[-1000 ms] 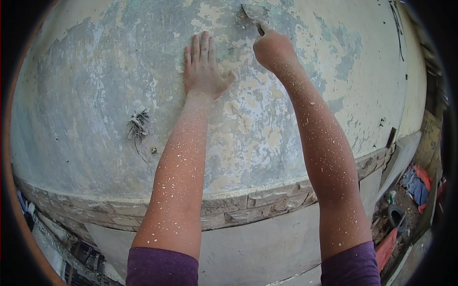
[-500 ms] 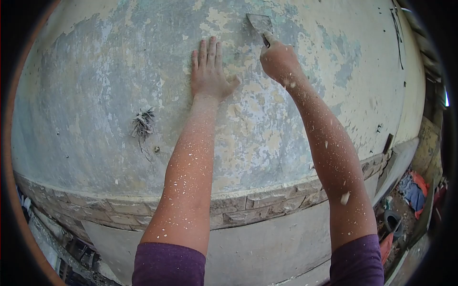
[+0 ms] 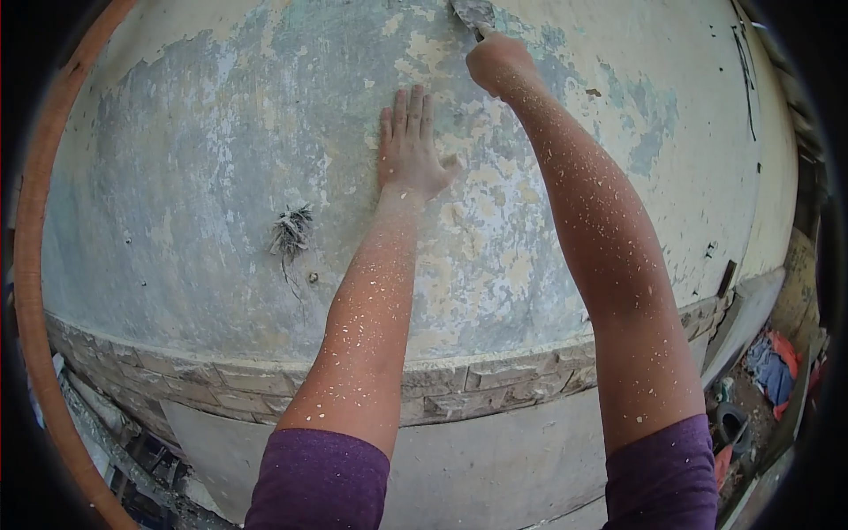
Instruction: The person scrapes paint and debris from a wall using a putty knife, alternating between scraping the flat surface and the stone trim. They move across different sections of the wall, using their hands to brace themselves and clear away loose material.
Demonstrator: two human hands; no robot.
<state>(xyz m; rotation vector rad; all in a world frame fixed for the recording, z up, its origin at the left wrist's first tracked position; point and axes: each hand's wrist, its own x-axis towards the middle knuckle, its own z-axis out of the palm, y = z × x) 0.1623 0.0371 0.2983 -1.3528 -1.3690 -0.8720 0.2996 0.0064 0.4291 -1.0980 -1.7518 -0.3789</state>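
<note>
My left hand [image 3: 412, 146] lies flat against the wall [image 3: 203, 159], fingers pointing up and thumb spread to the right. Higher up and to the right, my right hand [image 3: 502, 64] is closed round the handle of a scraper [image 3: 474, 12]. The scraper's wide metal blade meets the wall at the top edge of the view, and its handle is mostly hidden in my fist. Around both hands the wall shows bare grey patches, flaking cream paint and traces of green. Pale paint chips and dust cover both forearms.
A tuft of frayed fibres [image 3: 291, 231] sticks out of the wall at left. Below runs a ledge of rough stone blocks [image 3: 442, 393] above a smooth grey panel [image 3: 495, 459]. Cloths [image 3: 773, 371] lie on the ground at right. Dark wires [image 3: 746, 71] hang at upper right.
My right hand and the scraper have moved up the wall, away from my left hand, which stays flat in place. The view has shifted slightly. Falling chips near the right arm have dropped away.
</note>
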